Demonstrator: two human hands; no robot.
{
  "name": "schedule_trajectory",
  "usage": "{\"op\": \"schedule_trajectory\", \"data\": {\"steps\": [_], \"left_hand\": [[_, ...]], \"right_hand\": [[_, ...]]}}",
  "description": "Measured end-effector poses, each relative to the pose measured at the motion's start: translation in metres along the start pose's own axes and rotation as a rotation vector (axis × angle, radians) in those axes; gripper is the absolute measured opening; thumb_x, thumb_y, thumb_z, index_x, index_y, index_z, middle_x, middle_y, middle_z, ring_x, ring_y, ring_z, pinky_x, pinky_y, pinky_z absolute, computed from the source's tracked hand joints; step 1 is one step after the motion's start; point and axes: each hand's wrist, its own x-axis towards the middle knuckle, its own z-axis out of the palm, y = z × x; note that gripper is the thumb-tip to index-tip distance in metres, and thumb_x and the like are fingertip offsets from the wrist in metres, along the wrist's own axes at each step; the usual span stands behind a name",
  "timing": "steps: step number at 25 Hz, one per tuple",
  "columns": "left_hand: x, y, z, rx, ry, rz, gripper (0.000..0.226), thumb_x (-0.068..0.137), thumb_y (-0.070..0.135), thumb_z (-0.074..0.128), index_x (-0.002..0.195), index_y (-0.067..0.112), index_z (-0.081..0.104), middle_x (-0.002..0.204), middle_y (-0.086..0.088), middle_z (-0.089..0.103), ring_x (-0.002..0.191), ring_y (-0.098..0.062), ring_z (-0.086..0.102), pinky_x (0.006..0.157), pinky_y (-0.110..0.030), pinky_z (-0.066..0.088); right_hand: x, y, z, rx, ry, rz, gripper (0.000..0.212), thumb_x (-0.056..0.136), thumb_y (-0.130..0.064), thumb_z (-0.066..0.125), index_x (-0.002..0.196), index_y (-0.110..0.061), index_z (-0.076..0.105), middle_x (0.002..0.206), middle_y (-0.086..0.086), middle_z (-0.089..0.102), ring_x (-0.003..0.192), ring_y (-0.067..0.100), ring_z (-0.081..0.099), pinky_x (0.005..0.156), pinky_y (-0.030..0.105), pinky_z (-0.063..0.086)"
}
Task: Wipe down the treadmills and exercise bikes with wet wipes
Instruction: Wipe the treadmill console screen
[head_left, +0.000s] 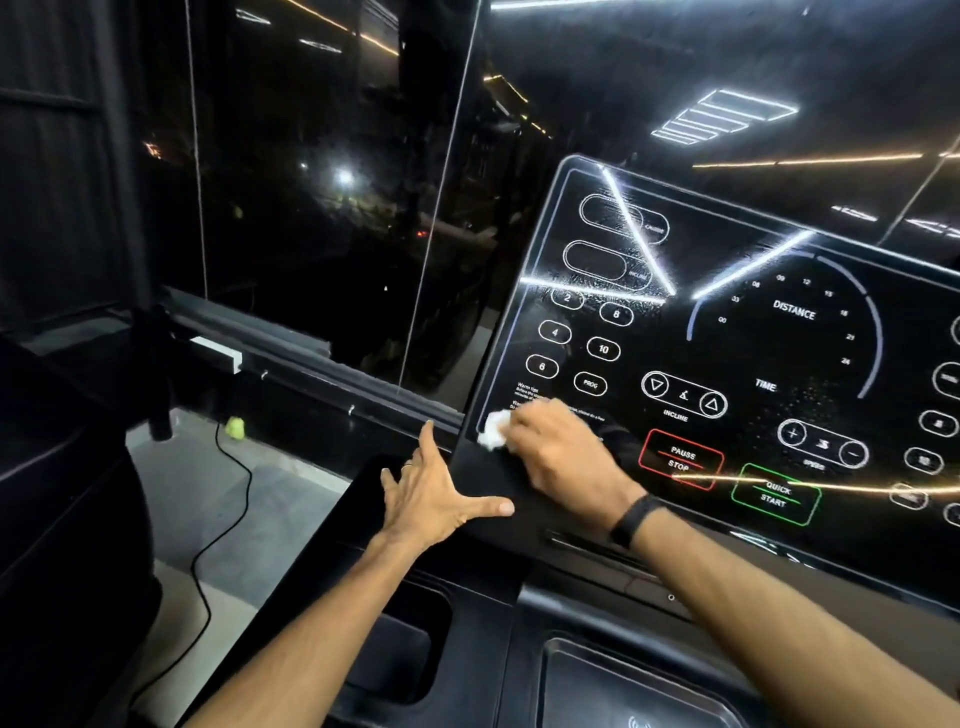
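Low in the frame, two bare forearms reach up toward the treadmill console (727, 364). The left hand (431, 493), at lower centre, lies flat on the console's black lower-left edge, fingers spread wide, a ring on one finger. Just to its right, the right hand (561, 457), with a black wristband (636, 519), presses a crumpled white wet wipe (492, 428) under curled fingers against the panel's lower-left corner, below the PROG button (590, 383). At left, a black cable (228, 519) runs across the floor toward a yellow-green ball (235, 427). Beyond, dark window glass (322, 182) reflects ceiling lights.
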Motion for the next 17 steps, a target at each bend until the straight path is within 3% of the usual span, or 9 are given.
{"op": "schedule_trajectory", "data": {"steps": [3, 5, 8, 10, 14, 15, 17], "left_hand": [[0.000, -0.002, 0.000, -0.190, -0.027, 0.046, 0.131, 0.061, 0.095, 0.046, 0.157, 0.023, -0.007, 0.157, -0.009, 0.035, 0.148, -0.032, 0.024, 0.122, -0.052, 0.002], [0.004, 0.010, 0.000, -0.409, 0.120, 0.007, 0.110, 0.071, 0.094, 0.020, 0.157, 0.027, 0.003, 0.152, -0.004, 0.043, 0.143, -0.035, 0.034, 0.120, -0.052, 0.017], [0.022, 0.038, -0.002, -0.563, 0.417, -0.064, 0.069, 0.101, 0.060, 0.021, 0.156, 0.018, 0.021, 0.144, -0.008, 0.052, 0.132, -0.033, 0.047, 0.111, -0.046, 0.030], [0.032, 0.045, 0.003, -0.612, 0.510, -0.133, 0.063, 0.103, 0.054, 0.021, 0.152, 0.015, 0.029, 0.145, -0.011, 0.051, 0.131, -0.033, 0.048, 0.108, -0.046, 0.032], [0.038, 0.035, 0.015, -0.589, 0.588, -0.153, 0.069, 0.098, 0.063, 0.017, 0.143, 0.017, 0.041, 0.139, -0.007, 0.054, 0.125, -0.032, 0.051, 0.105, -0.045, 0.033], [0.038, 0.035, 0.016, -0.562, 0.604, -0.123, 0.066, 0.099, 0.062, 0.018, 0.141, 0.017, 0.043, 0.137, -0.006, 0.056, 0.125, -0.031, 0.051, 0.106, -0.044, 0.032], [0.038, 0.037, 0.016, -0.553, 0.625, -0.124, 0.058, 0.102, 0.056, 0.022, 0.138, 0.017, 0.046, 0.135, -0.006, 0.058, 0.125, -0.031, 0.051, 0.107, -0.045, 0.032]], "right_hand": [[0.020, 0.059, -0.041, -0.066, 0.255, 0.343, 0.009, 0.080, 0.007, 0.062, 0.080, -0.002, 0.063, 0.075, 0.012, 0.052, 0.068, 0.032, 0.048, 0.059, 0.048, 0.043], [0.016, 0.051, -0.033, -0.027, 0.324, 0.411, 0.012, 0.079, 0.012, 0.058, 0.082, 0.002, 0.063, 0.075, 0.014, 0.052, 0.068, 0.032, 0.048, 0.060, 0.050, 0.041], [-0.024, -0.013, 0.012, 0.018, 0.070, 0.126, 0.022, 0.080, 0.005, 0.048, 0.091, 0.000, 0.067, 0.082, 0.013, 0.057, 0.073, 0.033, 0.052, 0.068, 0.043, 0.039], [-0.030, -0.005, 0.003, -0.007, -0.001, 0.045, 0.020, 0.084, -0.001, 0.049, 0.093, -0.003, 0.067, 0.082, 0.011, 0.057, 0.073, 0.030, 0.050, 0.068, 0.037, 0.034], [-0.005, 0.051, -0.039, -0.044, 0.300, 0.372, 0.009, 0.085, 0.008, 0.060, 0.085, 0.001, 0.065, 0.081, 0.014, 0.057, 0.072, 0.033, 0.051, 0.063, 0.047, 0.043], [-0.006, 0.045, -0.031, -0.016, 0.331, 0.416, 0.011, 0.084, 0.012, 0.060, 0.086, 0.002, 0.065, 0.081, 0.015, 0.056, 0.073, 0.034, 0.052, 0.064, 0.048, 0.043], [-0.023, 0.008, 0.000, 0.023, 0.225, 0.302, 0.019, 0.084, 0.012, 0.054, 0.091, 0.001, 0.068, 0.084, 0.015, 0.057, 0.075, 0.033, 0.052, 0.066, 0.044, 0.042]]}}
